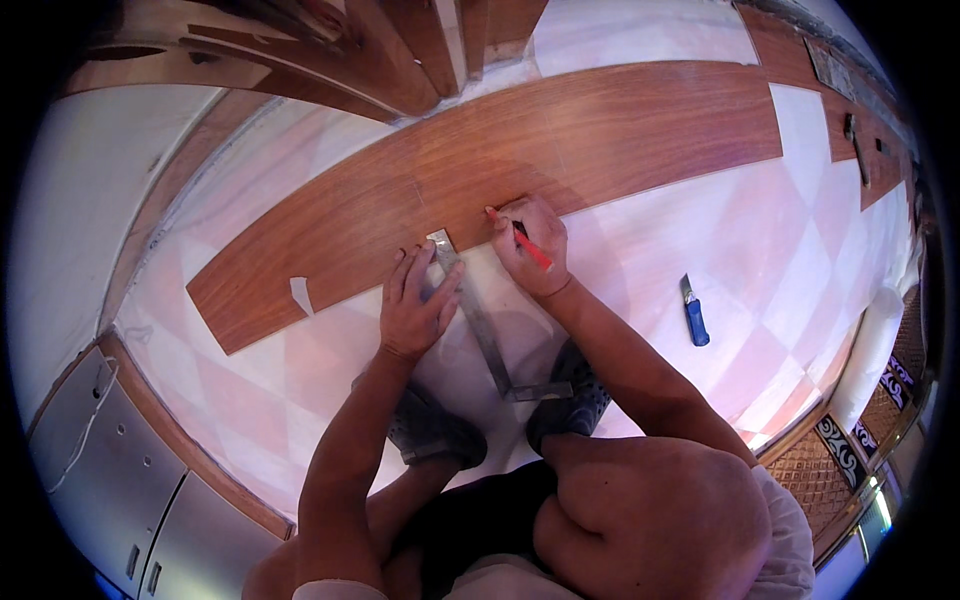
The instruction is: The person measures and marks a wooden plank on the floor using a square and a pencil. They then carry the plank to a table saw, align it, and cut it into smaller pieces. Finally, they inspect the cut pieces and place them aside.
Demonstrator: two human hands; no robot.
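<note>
A long wood-look floor plank (400, 210) lies across the floor in front of me. On its near edge rests the end of a metal L-shaped square (480, 325), whose short arm lies down by my feet. My left hand (415, 300) is spread with its fingers out, pressing on the square and touching the plank's edge. In my right hand (530, 245) a red pencil is pinched, its tip close to the plank just right of the square. The pencil (535, 252) slants back toward my wrist.
A blue-handled utility knife (695, 315) lies on the pale checkered floor to the right. A small white scrap (301, 295) sits on the plank's left part. Metal cabinets (140, 500) stand at left, wooden furniture legs (410, 60) beyond the plank. A hammer (857, 150) lies far right.
</note>
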